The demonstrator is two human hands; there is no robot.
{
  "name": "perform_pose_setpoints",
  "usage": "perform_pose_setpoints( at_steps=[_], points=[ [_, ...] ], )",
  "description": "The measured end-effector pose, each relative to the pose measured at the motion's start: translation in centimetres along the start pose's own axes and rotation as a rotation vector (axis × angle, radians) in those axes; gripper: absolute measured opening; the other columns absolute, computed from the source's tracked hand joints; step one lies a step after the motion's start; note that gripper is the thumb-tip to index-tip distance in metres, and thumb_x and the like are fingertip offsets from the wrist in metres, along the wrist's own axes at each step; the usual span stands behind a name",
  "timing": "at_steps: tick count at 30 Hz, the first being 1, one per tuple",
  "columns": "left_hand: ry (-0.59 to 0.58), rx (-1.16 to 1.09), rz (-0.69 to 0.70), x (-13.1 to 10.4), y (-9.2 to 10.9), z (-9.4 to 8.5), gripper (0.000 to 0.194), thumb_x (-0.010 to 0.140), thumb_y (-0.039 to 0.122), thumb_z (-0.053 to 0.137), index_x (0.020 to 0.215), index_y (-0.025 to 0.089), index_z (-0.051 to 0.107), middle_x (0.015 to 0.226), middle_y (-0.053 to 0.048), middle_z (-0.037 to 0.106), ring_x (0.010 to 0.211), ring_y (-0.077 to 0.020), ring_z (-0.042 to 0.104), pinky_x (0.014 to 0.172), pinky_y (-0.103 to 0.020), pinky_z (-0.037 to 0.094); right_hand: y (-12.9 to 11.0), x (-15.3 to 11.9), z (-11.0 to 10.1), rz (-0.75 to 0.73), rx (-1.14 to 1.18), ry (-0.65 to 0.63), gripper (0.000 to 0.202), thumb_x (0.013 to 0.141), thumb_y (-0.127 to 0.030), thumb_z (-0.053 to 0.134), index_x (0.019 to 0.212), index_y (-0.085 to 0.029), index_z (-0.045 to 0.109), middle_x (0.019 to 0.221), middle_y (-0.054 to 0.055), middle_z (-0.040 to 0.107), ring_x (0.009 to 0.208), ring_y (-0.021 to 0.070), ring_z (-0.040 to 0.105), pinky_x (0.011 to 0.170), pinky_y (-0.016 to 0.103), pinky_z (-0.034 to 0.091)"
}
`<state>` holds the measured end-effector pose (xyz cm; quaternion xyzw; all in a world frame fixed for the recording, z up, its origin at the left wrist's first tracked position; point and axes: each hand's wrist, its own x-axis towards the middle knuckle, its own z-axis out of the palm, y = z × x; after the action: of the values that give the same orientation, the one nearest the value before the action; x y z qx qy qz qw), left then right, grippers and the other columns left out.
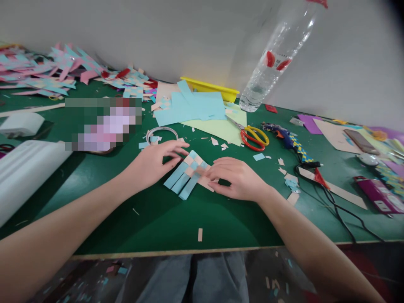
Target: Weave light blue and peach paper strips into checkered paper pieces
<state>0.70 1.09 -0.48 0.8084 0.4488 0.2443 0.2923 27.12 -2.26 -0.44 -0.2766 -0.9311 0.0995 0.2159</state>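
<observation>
A small woven paper piece (193,165) of light blue and pale pink strips lies on the green table, its checkered part at the upper corner. Loose blue ends fan toward the lower left, and pink ends point to the lower right. My left hand (154,162) is at its upper left edge, fingers stretched out and thumb apart from them, the tips by the paper. On the right, my right hand (235,176) has its fingers and thumb closed over the pink strips; its fingertips are slightly blurred.
Scissors (252,136) with red and yellow handles lie beyond my hands, near blue paper sheets (202,105) and a silver ring (162,129). A plastic bottle (274,59) stands behind. Black cords (337,206) trail at right. Pink-blue paper pieces (63,67) heap at far left.
</observation>
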Motion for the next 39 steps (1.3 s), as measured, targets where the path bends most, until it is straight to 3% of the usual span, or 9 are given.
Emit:
perform_pose_setpoints(
  at_steps=[5, 10, 17, 20, 24, 29, 33, 36, 39],
  points=[
    [-0.044, -0.127, -0.007, 0.0, 0.0, 0.1, 0.041, 0.092, 0.03, 0.051, 0.132, 0.025, 0.056, 0.127, -0.005, 0.067, 0.099, -0.021, 0.071, 0.087, -0.035, 0.056, 0.2, 0.0, 0.1, -0.006, 0.003, 0.024, 0.015, 0.096, -0.029, 0.054, 0.089, -0.022, 0.066, 0.084, 0.003, 0.074, 0.084, 0.0179, 0.067, 0.085, 0.036, 0.052],
    [-0.086, -0.281, -0.03, 0.0, 0.2, 0.1, 0.032, 0.093, 0.032, 0.054, 0.122, 0.022, 0.061, 0.11, -0.005, 0.075, 0.1, -0.0204, 0.071, 0.089, -0.033, 0.057, 0.0, 0.0, -0.1, -0.003, 0.028, 0.069, 0.014, 0.094, -0.032, 0.058, 0.094, -0.021, 0.066, 0.091, 0.005, 0.074, 0.09, 0.0197, 0.068, 0.083, 0.036, 0.053],
    [-0.047, -0.572, -0.274, 0.0, 0.8, -0.1, 0.024, 0.091, 0.034, 0.06, 0.109, 0.019, 0.07, 0.105, -0.005, 0.077, 0.1, -0.0207, 0.072, 0.096, -0.035, 0.056, -0.6, 0.1, -0.7, 0.072, 0.02, -0.003, 0.072, 0.074, -0.063, 0.073, 0.128, -0.02, 0.053, 0.126, 0.012, 0.066, 0.118, 0.0275, 0.061, 0.1, 0.044, 0.049],
    [-0.026, -0.71, -0.374, 0.0, 1.0, -0.3, 0.022, 0.091, 0.031, 0.059, 0.104, 0.018, 0.072, 0.106, -0.007, 0.077, 0.101, -0.0214, 0.072, 0.096, -0.035, 0.056, -0.5, 0.1, -0.5, 0.121, -0.009, -0.03, 0.062, 0.08, -0.048, 0.074, 0.131, -0.022, 0.05, 0.128, 0.01, 0.065, 0.12, 0.0271, 0.06, 0.1, 0.045, 0.049],
    [-0.002, -0.817, -0.467, 0.1, 1.4, -0.3, 0.02, 0.091, 0.027, 0.06, 0.103, 0.016, 0.072, 0.107, -0.009, 0.076, 0.098, -0.0204, 0.072, 0.094, -0.034, 0.057, -0.2, 0.0, -0.2, 0.238, -0.029, 0.067, 0.033, 0.089, -0.025, 0.062, 0.122, -0.022, 0.057, 0.122, 0.008, 0.068, 0.11, 0.0244, 0.064, 0.092, 0.042, 0.053],
    [0.067, -0.759, -0.344, 0.0, 1.5, -0.4, 0.024, 0.087, 0.031, 0.065, 0.108, 0.019, 0.069, 0.112, -0.007, 0.072, 0.077, -0.0162, 0.07, 0.083, -0.035, 0.059, -0.3, 0.1, -0.5, 0.5, 0.25, 0.263, 0.012, 0.091, -0.026, 0.059, 0.097, -0.022, 0.069, 0.095, 0.003, 0.075, 0.086, 0.0172, 0.07, 0.078, 0.031, 0.056],
    [0.122, -0.482, -0.181, -0.2, 1.2, -0.5, 0.035, 0.092, 0.048, 0.057, 0.112, 0.022, 0.069, 0.108, -0.006, 0.07, 0.082, -0.0172, 0.066, 0.085, -0.035, 0.055, -0.3, 0.2, -0.8, 0.686, 0.536, 0.334, 0.022, 0.085, -0.04, 0.069, 0.094, -0.021, 0.073, 0.085, 0.003, 0.075, 0.075, 0.0162, 0.068, 0.069, 0.031, 0.055],
    [0.048, -0.42, -0.12, -0.1, 1.2, -0.5, 0.041, 0.093, 0.054, 0.052, 0.11, 0.022, 0.069, 0.111, -0.007, 0.071, 0.098, -0.0222, 0.066, 0.088, -0.036, 0.054, -0.1, 0.3, -0.7, 0.79, 0.691, 0.311, 0.031, 0.08, -0.046, 0.074, 0.094, -0.018, 0.074, 0.081, 0.004, 0.074, 0.069, 0.0151, 0.065, 0.065, 0.03, 0.053],
    [-0.076, -0.438, -0.132, 0.1, 1.3, -0.2, 0.041, 0.085, 0.051, 0.065, 0.112, 0.021, 0.068, 0.113, -0.007, 0.073, 0.101, -0.0238, 0.068, 0.09, -0.037, 0.056, 0.0, 0.3, -0.3, 0.848, 0.851, 0.277, 0.032, 0.077, -0.045, 0.077, 0.092, -0.017, 0.074, 0.082, 0.004, 0.075, 0.07, 0.0145, 0.066, 0.066, 0.029, 0.053]
  ],
)
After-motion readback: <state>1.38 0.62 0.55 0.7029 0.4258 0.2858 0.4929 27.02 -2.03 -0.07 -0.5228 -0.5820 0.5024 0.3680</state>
